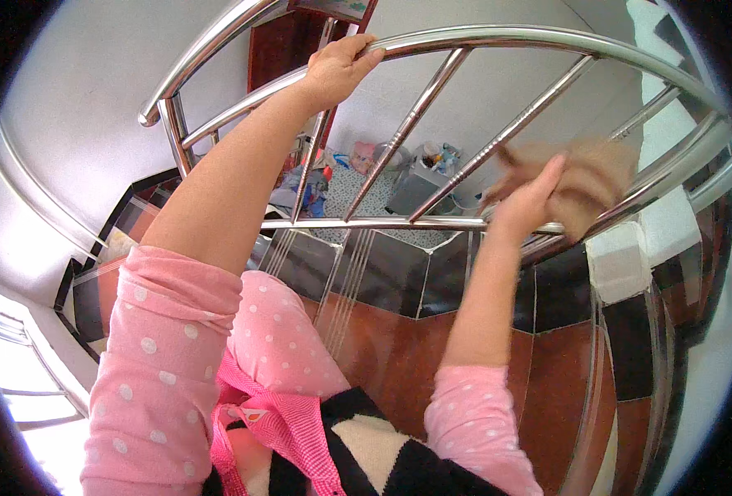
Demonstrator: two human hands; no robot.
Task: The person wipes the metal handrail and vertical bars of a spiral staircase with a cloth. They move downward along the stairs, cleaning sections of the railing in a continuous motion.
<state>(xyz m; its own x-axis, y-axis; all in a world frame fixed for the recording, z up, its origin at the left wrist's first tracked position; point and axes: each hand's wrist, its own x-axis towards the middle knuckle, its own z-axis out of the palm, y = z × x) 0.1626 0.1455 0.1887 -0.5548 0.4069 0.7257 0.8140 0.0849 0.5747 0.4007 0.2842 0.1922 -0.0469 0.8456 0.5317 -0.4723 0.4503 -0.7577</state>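
My left hand (341, 68) rests on the curved upper rail of a polished metal stair railing (515, 36), its fingers over the tube. At the right, my right hand (530, 201) holds a brown cloth (589, 180), blurred, against the railing where its curved tubes come together. Slanted metal balusters (403, 133) run between the upper rail and the lower rail (366, 223). Both pink dotted sleeves are pushed up to the elbows.
Tiled stair steps (391, 347) with dark edges curve around below me. Beyond the railing, on a lower speckled floor (353, 192), stand a grey bin (422, 186) and bags. A white block (620, 260) is near the railing's right end. Pink straps hang at my waist.
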